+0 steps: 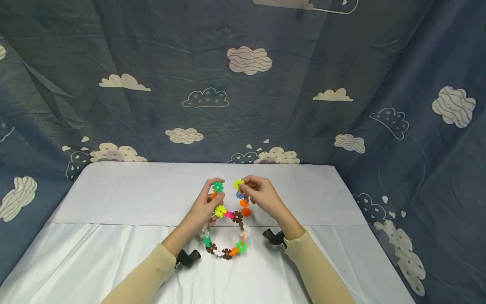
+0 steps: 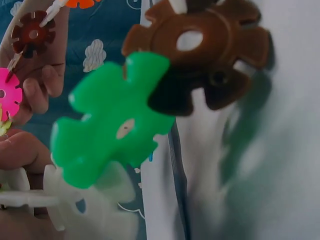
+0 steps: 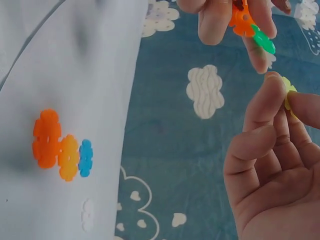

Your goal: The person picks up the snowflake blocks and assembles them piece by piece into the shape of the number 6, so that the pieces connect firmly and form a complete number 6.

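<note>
My left hand [image 1: 200, 209] holds a chain of notched plastic snowflake discs between thumb and fingers. A green disc [image 1: 217, 187] stands at the chain's upper end, joined to an orange disc [image 3: 242, 22]. Below the hand the chain curves round in a loop, with a yellow disc [image 1: 220, 211], a pink disc [image 1: 228, 214] and a brown disc [image 1: 237, 217] along its top. My right hand [image 1: 263, 195] pinches a single yellow-green disc [image 1: 238, 184] by its edge, apart from the green end. Green and white discs partly cover the left fingers in the left wrist view.
Close to the right hand lie an orange disc [image 3: 47, 139], a yellow-orange disc [image 3: 68, 157], a blue disc [image 3: 85, 158] and a white disc [image 3: 87, 215] on the white cloth [image 1: 322, 261]. A dark cloud-print curtain [image 1: 288, 126] hangs behind the table.
</note>
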Available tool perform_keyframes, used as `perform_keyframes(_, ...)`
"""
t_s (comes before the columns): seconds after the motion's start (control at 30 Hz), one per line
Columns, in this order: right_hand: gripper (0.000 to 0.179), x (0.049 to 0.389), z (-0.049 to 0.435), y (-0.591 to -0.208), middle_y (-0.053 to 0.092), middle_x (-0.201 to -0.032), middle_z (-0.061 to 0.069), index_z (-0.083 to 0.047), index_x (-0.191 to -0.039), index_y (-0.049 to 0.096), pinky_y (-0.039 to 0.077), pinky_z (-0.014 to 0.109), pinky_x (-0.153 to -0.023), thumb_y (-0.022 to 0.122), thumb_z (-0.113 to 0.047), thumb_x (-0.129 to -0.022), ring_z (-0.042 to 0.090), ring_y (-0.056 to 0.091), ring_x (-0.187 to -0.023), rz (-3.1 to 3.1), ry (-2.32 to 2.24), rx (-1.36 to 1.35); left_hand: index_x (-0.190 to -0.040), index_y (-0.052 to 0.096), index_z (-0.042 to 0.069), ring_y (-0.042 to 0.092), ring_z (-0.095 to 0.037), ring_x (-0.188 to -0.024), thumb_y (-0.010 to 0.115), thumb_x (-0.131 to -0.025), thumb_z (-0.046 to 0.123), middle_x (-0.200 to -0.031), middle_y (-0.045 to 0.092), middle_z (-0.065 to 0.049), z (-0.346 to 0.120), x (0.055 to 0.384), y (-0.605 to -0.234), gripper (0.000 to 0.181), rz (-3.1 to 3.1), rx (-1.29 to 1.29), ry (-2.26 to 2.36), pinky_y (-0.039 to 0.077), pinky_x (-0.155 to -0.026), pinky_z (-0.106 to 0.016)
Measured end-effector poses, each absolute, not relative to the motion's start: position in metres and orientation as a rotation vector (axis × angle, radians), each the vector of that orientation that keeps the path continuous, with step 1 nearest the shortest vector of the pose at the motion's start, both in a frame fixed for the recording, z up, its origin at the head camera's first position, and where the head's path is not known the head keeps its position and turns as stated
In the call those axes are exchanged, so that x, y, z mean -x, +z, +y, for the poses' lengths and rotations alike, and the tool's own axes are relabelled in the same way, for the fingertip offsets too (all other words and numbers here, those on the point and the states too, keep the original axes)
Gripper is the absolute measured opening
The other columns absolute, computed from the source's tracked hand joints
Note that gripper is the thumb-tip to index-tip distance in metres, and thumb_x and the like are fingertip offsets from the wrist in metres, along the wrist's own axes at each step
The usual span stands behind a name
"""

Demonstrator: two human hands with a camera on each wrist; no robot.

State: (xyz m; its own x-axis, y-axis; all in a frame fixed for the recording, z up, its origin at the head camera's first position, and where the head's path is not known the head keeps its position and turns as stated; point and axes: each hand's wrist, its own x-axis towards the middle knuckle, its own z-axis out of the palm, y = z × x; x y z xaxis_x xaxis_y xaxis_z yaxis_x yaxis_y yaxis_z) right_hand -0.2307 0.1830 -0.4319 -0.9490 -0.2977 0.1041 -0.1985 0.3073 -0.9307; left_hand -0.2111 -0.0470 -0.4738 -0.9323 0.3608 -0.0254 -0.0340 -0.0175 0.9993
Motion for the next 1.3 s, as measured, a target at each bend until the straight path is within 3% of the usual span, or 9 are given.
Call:
perform_keyframes(0.1, 0.015, 0.227, 0.181, -0.43, 0.077, -0.093, 0.02, -0.003, -0.11, 0.073, 0.048, 0.023, -0.055, 0.067, -0.016, -0.106, 0.033, 0.063, -0.066, 2.515, -1.723, 0.526, -0.143, 0.047, 0.049, 0.039, -0.015, -0.052, 0.054, -0.112, 0.039, -0.095, 0.054, -0.007, -0.045, 0.209, -0.473, 0.033, 2.014, -0.371, 1.994, 0.039, -0.042, -0.024)
perform_keyframes(0.23, 0.013, 0.224, 0.179, -0.429, 0.075, -0.09, 0.018, -0.004, -0.109, 0.075, 0.055, 0.024, -0.059, 0.069, -0.014, -0.104, 0.047, 0.062, -0.07, 2.597, -1.694, 0.632, -0.145, 0.049, 0.04, 0.039, -0.015, -0.05, 0.052, -0.113, 0.039, -0.094, 0.054, -0.006, -0.044, 0.207, -0.473, 0.033, 2.028, -0.392, 1.968, 0.039, -0.042, -0.024)
perform_keyframes(0.53, 0.011, 0.221, 0.176, -0.428, 0.078, -0.094, 0.02, -0.004, -0.109, 0.077, 0.057, 0.024, -0.06, 0.069, -0.011, -0.104, 0.02, 0.066, -0.066, 2.606, -1.675, 0.672, -0.14, 0.051, 0.044, 0.039, -0.017, -0.049, 0.054, -0.112, 0.037, -0.094, 0.055, -0.006, -0.041, 0.206, -0.474, 0.029, 2.031, -0.345, 1.92, 0.039, -0.042, -0.024)
perform_keyframes(0.73, 0.011, 0.221, 0.175, -0.43, 0.08, -0.097, 0.018, -0.004, -0.11, 0.077, 0.059, 0.024, -0.062, 0.069, -0.009, -0.103, 0.029, 0.07, -0.068, 2.594, -1.667, 0.71, -0.141, 0.05, 0.043, 0.04, -0.016, -0.049, 0.056, -0.11, 0.044, -0.094, 0.055, -0.006, -0.04, 0.204, -0.473, 0.031, 2.029, -0.357, 1.909, 0.04, -0.043, -0.024)
perform_keyframes(0.93, 0.012, 0.221, 0.173, -0.432, 0.081, -0.099, 0.018, -0.003, -0.11, 0.078, 0.062, 0.038, -0.059, 0.07, -0.009, -0.103, 0.042, 0.073, -0.071, 2.596, -1.659, 0.791, -0.141, 0.051, 0.039, 0.038, -0.015, -0.047, 0.055, -0.109, 0.052, -0.09, 0.053, -0.005, -0.041, 0.203, -0.473, 0.035, 1.974, -0.415, 1.929, 0.038, -0.042, -0.024)
perform_keyframes(1.0, 0.012, 0.222, 0.172, -0.434, 0.081, -0.098, 0.017, -0.003, -0.109, 0.078, 0.06, 0.035, -0.056, 0.07, -0.008, -0.103, 0.042, 0.073, -0.07, 2.628, -1.624, 0.832, -0.141, 0.051, 0.037, 0.037, -0.015, -0.046, 0.054, -0.109, 0.052, -0.089, 0.052, -0.004, -0.041, 0.203, -0.473, 0.035, 1.948, -0.427, 1.945, 0.038, -0.042, -0.024)
perform_keyframes(1.17, 0.013, 0.222, 0.171, -0.438, 0.081, -0.092, 0.016, -0.001, -0.108, 0.081, 0.052, 0.021, -0.051, 0.071, -0.006, -0.101, 0.031, 0.074, -0.066, 2.756, -1.514, 0.912, -0.142, 0.051, 0.036, 0.037, -0.014, -0.045, 0.053, -0.11, 0.05, -0.088, 0.052, -0.003, -0.041, 0.203, -0.473, 0.035, 1.942, -0.426, 1.94, 0.038, -0.042, -0.024)
perform_keyframes(1.3, 0.011, 0.221, 0.171, -0.438, 0.081, -0.089, 0.015, 0.0, -0.105, 0.081, 0.057, 0.021, -0.055, 0.072, -0.004, -0.1, 0.02, 0.074, -0.064, 2.805, -1.48, 0.994, -0.143, 0.052, 0.04, 0.036, -0.014, -0.046, 0.051, -0.111, 0.05, -0.09, 0.052, -0.004, -0.039, 0.202, -0.472, 0.034, 2.001, -0.434, 1.903, 0.038, -0.042, -0.024)
